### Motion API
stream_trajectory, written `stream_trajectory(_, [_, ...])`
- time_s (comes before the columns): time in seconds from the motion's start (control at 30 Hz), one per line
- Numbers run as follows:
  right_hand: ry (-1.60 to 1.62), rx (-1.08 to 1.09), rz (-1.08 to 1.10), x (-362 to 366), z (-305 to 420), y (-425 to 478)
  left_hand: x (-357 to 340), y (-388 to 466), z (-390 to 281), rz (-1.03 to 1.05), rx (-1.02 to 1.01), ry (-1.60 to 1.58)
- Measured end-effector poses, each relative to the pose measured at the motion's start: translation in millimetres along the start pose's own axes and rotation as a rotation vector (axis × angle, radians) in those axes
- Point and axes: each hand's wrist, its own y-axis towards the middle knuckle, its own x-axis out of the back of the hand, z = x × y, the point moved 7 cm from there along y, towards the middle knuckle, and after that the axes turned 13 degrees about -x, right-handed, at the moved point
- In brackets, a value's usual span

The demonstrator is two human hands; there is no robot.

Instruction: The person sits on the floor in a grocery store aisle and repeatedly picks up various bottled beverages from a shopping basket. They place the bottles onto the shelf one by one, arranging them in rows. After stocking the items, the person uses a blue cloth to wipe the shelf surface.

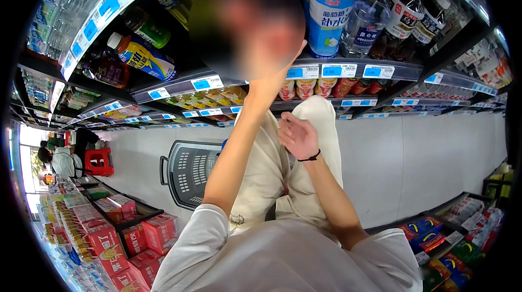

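Observation:
My left hand (271,64) reaches up into a drinks shelf (408,70). A round blurred patch covers its fingers, so what they hold or touch is hidden. Just right of it stands an upright bottle of blue drink (331,15) with a white cap. A clear plastic bottle (364,21) is beside that one, followed by dark drink bottles (405,9). My right hand (299,135), with a dark band at the wrist, hovers before my right knee (316,119). Its fingers are loosely curled and slightly apart, with nothing visible in them.
A grey plastic shopping basket (191,174) rests on the floor at my left. Tilted bottles (147,57) lie on the shelf's left part. Red cartons (157,233) and packaged goods (428,235) fill low displays behind me. Farther left are a person (65,161) and a red stool (99,161).

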Motion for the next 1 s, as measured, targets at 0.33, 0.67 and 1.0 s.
stream_trajectory(0.33, [0.071, -0.004, 0.199, -14.8, 8.9, -9.4, 12.2, -30.9, 17.8, -0.082, -0.063, -0.056])
stream_trajectory(0.67, [0.012, 0.115, 0.026, -69.7, 32.3, -14.4, 37.2, -111.3, -33.0, 0.07, 0.14, -0.567])
stream_trajectory(1.0, [-0.238, -0.217, -0.102, -26.9, -24.9, -35.4, 109.1, -169.0, -6.2, 0.36, 0.447, -0.64])
